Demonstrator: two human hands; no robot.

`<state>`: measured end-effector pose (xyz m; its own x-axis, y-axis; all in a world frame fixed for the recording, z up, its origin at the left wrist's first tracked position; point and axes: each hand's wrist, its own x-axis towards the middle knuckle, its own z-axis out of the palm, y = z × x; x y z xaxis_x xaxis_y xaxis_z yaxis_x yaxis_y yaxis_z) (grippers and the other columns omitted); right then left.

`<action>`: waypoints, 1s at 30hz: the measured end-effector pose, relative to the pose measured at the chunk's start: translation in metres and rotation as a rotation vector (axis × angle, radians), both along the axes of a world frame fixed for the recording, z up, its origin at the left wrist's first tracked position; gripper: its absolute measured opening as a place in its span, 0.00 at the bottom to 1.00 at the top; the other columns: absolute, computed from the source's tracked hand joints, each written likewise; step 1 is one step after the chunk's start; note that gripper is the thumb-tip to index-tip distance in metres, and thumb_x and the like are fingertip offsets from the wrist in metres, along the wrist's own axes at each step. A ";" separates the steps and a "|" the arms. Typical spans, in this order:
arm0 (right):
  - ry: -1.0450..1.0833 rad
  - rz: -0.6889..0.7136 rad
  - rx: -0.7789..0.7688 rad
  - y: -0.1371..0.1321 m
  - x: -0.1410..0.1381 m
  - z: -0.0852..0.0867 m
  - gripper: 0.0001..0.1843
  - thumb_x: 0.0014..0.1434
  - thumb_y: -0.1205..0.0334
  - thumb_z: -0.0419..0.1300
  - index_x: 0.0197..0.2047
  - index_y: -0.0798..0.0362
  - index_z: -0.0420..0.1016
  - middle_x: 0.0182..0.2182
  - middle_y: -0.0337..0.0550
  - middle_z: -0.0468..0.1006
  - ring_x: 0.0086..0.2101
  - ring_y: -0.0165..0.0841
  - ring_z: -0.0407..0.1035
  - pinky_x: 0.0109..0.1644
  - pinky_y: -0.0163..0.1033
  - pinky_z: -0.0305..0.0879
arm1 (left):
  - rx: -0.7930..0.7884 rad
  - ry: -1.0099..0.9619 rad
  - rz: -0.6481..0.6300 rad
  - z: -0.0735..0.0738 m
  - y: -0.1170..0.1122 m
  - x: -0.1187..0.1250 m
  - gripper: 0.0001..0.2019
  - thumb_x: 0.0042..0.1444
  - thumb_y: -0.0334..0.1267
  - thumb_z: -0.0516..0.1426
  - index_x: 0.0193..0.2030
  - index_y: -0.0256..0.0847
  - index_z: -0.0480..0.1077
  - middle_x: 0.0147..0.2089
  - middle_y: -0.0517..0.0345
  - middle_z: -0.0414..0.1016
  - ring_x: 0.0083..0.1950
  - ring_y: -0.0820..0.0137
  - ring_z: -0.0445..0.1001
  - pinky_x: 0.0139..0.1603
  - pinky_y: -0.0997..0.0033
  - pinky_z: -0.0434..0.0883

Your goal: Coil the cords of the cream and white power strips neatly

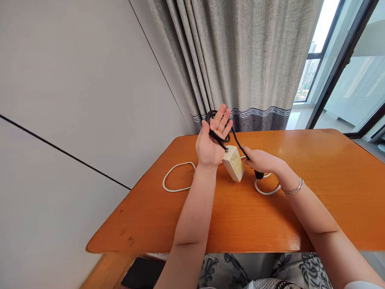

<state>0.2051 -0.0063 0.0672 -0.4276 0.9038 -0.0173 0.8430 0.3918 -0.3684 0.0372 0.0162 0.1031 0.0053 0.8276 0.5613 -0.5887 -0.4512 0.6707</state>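
My left hand point(208, 140) is raised palm up above the table, with its fingers loosely extended. Loops of black cable point(223, 139) wind around it and cross the palm. From this cable a white power adapter box point(234, 164) with a yellowish label hangs tilted beside the wrist. My right hand point(262, 160) pinches the stretch of black cable that runs down from the coil. Below its fingers a black end piece, apparently a plug point(259, 175), sticks out; its exact shape is partly hidden. A white cord point(177, 190) lies in loops on the table on both sides.
The orange-brown wooden table point(240, 224) has rounded corners. A white wall point(75, 100) runs along its left side, and a grey curtain point(252, 60) hangs behind it. At the right is a dark-framed glass door point(331, 68). A dark flat object point(142, 273) lies below the front edge.
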 end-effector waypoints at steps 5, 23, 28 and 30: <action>-0.254 -0.092 0.110 -0.020 -0.004 0.012 0.31 0.70 0.66 0.47 0.75 0.57 0.53 0.47 0.59 0.82 0.47 0.47 0.78 0.41 0.42 0.66 | 0.081 0.012 0.135 -0.008 0.010 -0.009 0.23 0.63 0.60 0.57 0.29 0.42 0.66 0.70 0.51 0.70 0.77 0.57 0.59 0.74 0.52 0.63; 0.151 0.166 1.119 -0.048 0.011 0.031 0.17 0.73 0.57 0.52 0.48 0.47 0.83 0.31 0.41 0.75 0.30 0.29 0.65 0.36 0.37 0.58 | 0.032 0.467 -0.238 -0.015 -0.014 0.007 0.22 0.57 0.58 0.64 0.44 0.40 0.73 0.56 0.47 0.80 0.42 0.65 0.80 0.39 0.69 0.75; 0.153 0.131 1.278 -0.045 0.014 0.033 0.11 0.70 0.56 0.59 0.40 0.47 0.82 0.32 0.37 0.80 0.32 0.27 0.70 0.39 0.38 0.57 | -0.065 0.591 -0.422 -0.015 -0.022 0.011 0.29 0.54 0.69 0.59 0.32 0.41 0.65 0.20 0.66 0.63 0.17 0.76 0.64 0.17 0.75 0.58; 0.150 0.107 1.303 -0.044 0.015 0.032 0.10 0.69 0.56 0.60 0.39 0.47 0.82 0.30 0.36 0.79 0.29 0.27 0.69 0.38 0.38 0.57 | -0.066 0.623 -0.438 -0.015 -0.024 0.013 0.31 0.54 0.71 0.57 0.31 0.41 0.63 0.19 0.69 0.57 0.15 0.79 0.58 0.15 0.77 0.54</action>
